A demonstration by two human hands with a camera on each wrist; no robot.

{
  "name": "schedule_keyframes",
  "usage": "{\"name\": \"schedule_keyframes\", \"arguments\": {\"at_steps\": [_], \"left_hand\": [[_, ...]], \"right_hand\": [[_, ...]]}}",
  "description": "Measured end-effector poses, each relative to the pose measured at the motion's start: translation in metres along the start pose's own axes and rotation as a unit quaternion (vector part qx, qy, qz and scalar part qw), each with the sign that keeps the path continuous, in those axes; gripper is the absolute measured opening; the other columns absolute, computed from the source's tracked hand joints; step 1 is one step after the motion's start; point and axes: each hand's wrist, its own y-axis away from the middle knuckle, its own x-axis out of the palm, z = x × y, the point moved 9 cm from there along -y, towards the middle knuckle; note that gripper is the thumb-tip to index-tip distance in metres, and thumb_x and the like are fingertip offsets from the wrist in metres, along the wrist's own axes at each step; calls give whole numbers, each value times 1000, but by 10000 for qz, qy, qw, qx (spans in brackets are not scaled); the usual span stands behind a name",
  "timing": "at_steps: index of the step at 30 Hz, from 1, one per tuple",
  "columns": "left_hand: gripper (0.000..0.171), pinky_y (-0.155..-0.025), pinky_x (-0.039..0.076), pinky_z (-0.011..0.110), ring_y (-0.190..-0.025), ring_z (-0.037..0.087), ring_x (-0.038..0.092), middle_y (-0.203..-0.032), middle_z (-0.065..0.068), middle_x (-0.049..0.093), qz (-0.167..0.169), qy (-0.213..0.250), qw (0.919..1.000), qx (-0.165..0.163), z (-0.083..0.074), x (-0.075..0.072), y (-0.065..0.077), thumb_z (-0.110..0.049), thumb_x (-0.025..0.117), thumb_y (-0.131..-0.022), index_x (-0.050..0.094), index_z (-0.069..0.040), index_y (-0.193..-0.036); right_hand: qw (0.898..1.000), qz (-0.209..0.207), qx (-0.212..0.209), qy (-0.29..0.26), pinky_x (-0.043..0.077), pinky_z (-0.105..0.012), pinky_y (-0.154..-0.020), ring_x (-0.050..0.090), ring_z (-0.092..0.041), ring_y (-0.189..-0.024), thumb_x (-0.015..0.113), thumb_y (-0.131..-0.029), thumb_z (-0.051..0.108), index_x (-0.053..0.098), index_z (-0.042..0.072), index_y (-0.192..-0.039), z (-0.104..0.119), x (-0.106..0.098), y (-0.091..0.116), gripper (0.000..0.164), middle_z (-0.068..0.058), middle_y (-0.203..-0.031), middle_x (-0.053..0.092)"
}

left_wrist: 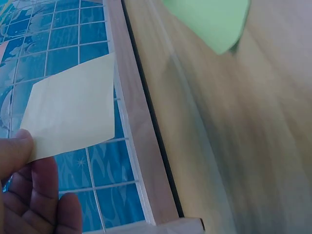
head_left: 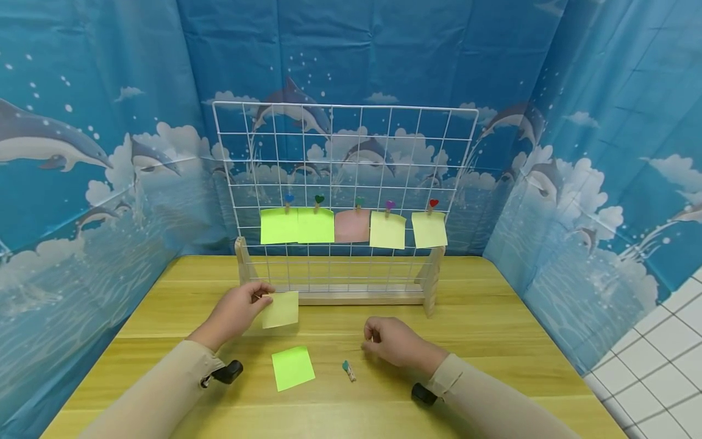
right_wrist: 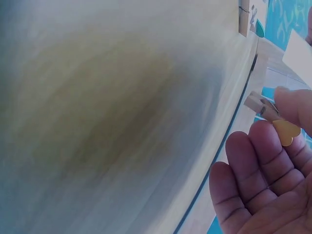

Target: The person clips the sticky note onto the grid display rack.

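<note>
My left hand (head_left: pixel 239 310) pinches a pale yellow sticky note (head_left: pixel 281 309) at its edge, held over the table before the rack's left foot. In the left wrist view the thumb lies across one corner of the note (left_wrist: pixel 73 107). A small wooden clothespin (right_wrist: pixel 263 106) with a yellow heart is between the thumb and fingers of my right hand (head_left: pixel 399 345), right of centre. On the table between the hands lie a bright green sticky note (head_left: pixel 293 368) and another clothespin (head_left: pixel 349 371) with a teal heart.
A white wire grid rack (head_left: pixel 345 164) on wooden feet stands behind the hands. Several sticky notes hang along it from heart clothespins, among them a green note (head_left: pixel 316 225) and a pink note (head_left: pixel 352 226). Dolphin-printed curtains (head_left: pixel 329 49) surround the wooden table (head_left: pixel 482 341).
</note>
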Motion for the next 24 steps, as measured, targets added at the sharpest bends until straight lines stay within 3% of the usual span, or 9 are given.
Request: {"name": "schedule_keyframes", "arguments": {"at_steps": [8,13,16,24], "left_hand": [[30,-91,58,46,-110,25,68,-116,2,72,36,85,9999,101,-15,8,-26,-23,61,-109,67,-12,-136],[29,-87,57,43,-103,24,67,-114,3,72,26,92,9998,176,-23,11,-44,-23,61,-109,67,-12,-135],[29,-85,58,42,-101,23,67,-113,4,73,-14,-9,9996,287,-29,12,-54,-23,61,-109,68,-12,-134],[30,-86,57,42,-103,23,68,-125,5,74,89,-138,9997,193,-38,22,-71,-27,58,-110,69,-18,-137]], "right_hand": [[9999,-3,69,95,43,-23,-56,47,-3,-63,70,-102,19,66,24,-88,-1,-1,-1,15,11,-72,56],[9997,31,214,-76,41,-23,-55,47,-4,-63,73,-101,26,69,25,-89,-2,-3,-1,13,11,-72,58],[9995,-6,299,-132,43,-24,-57,49,-6,-65,74,-100,28,71,23,-93,-3,-6,-2,9,11,-77,63],[9991,-162,307,-236,49,-26,-61,58,-9,-70,70,-103,24,74,14,-107,-2,-12,-4,11,7,-83,70]]}}
